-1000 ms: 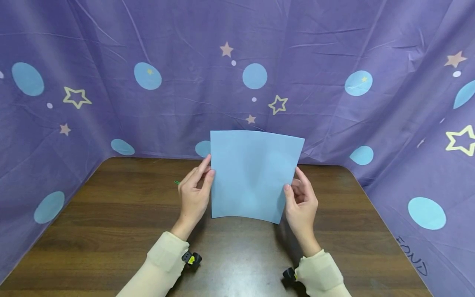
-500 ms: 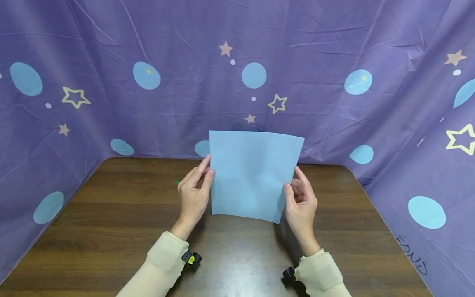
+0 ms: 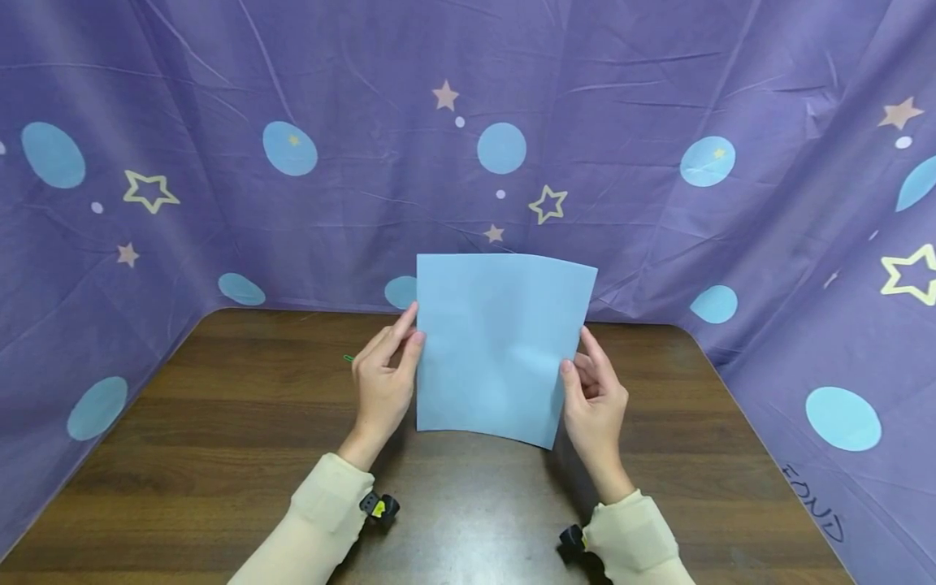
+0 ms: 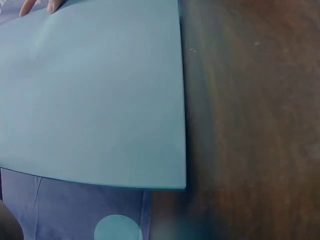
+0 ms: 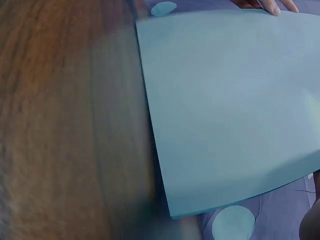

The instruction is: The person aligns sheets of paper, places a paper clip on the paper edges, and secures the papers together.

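A light blue sheet of paper [image 3: 500, 345] is held up facing me over the table, slightly bowed between both hands. My left hand [image 3: 383, 374] pinches its left edge, thumb in front and fingers behind. On the opposite edge my right hand [image 3: 595, 398] has the same pinch, with some fingertips hidden behind the sheet. The left wrist view has the blue sheet [image 4: 95, 100] filling most of its left side, with the right hand's fingertips [image 4: 52, 6] at the top. In the right wrist view, the left hand's fingertips [image 5: 272, 7] show at the sheet's far edge.
The brown wooden table [image 3: 241, 455] spreads beneath the hands. A small green thing [image 3: 348, 357] lies just left of the left hand, partly hidden by it. A purple curtain [image 3: 351, 162] with stars and blue spots hangs behind and along both sides.
The sheet's bow has shifted slightly: it looks a little narrower, its top edge a touch higher and its bottom edge a touch lower. Both hands keep their hold almost in place.
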The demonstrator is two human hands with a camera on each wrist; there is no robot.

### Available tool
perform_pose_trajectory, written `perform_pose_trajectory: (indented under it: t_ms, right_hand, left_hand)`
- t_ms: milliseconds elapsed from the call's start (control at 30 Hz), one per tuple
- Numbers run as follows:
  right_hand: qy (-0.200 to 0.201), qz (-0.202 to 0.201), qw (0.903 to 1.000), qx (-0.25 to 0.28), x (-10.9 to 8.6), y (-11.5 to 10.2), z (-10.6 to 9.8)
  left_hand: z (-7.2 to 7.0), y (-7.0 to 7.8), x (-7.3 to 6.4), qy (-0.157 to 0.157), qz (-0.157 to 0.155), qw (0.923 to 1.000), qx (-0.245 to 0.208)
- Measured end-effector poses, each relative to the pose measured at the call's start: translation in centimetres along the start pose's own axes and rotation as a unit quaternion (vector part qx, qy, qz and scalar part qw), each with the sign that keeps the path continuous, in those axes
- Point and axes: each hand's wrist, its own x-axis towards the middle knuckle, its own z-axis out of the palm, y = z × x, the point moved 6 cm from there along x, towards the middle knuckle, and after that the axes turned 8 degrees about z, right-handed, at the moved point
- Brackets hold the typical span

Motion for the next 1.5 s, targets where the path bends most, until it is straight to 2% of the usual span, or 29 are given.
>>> perform_pose_trajectory:
  t_ms: [167, 433, 567, 700, 800, 933, 1133, 1333, 1500]
  right_hand:
    - [-0.015, -0.004, 0.9999, 0.001, 0.6, -0.1, 0.0]
    - [-0.06, 0.062, 0.9962, -0.004, 1.0, 0.7, -0.2]
    - [-0.074, 0.091, 0.9931, 0.009, 0.8, 1.1, -0.2]
    - [-0.077, 0.135, 0.9875, 0.023, 0.5, 1.7, -0.2]
    - [-0.08, 0.17, 0.982, 0.022, 0.2, 2.3, -0.1]
    - [-0.088, 0.203, 0.9752, 0.017, -0.2, 3.0, 0.0]
    - [-0.098, 0.227, 0.9687, 0.012, -0.7, 3.7, 0.1]
    - [-0.108, 0.243, 0.9638, 0.005, -0.9, 4.2, 0.2]
    - [-0.113, 0.274, 0.9552, -0.005, -1.2, 4.6, 0.1]
  left_hand:
    - [-0.1, -0.3, 0.6, -0.011, -0.019, 0.9997, 0.01]
    - [0.0, -1.1, 0.7, -0.054, -0.095, 0.9938, 0.016]
    - [0.1, -1.7, 0.6, -0.083, -0.155, 0.9842, 0.018]
    - [0.2, -2.5, 0.1, -0.12, -0.221, 0.9674, 0.029]
    - [0.2, -2.9, -0.4, -0.14, -0.252, 0.9567, 0.037]
    - [0.2, -3.4, -0.9, -0.153, -0.273, 0.9491, 0.034]
    - [0.2, -4.1, -1.6, -0.169, -0.3, 0.9384, 0.032]
    - [0.2, -4.3, -2.0, -0.175, -0.315, 0.9318, 0.043]
    - [0.3, -4.5, -2.3, -0.183, -0.327, 0.926, 0.048]
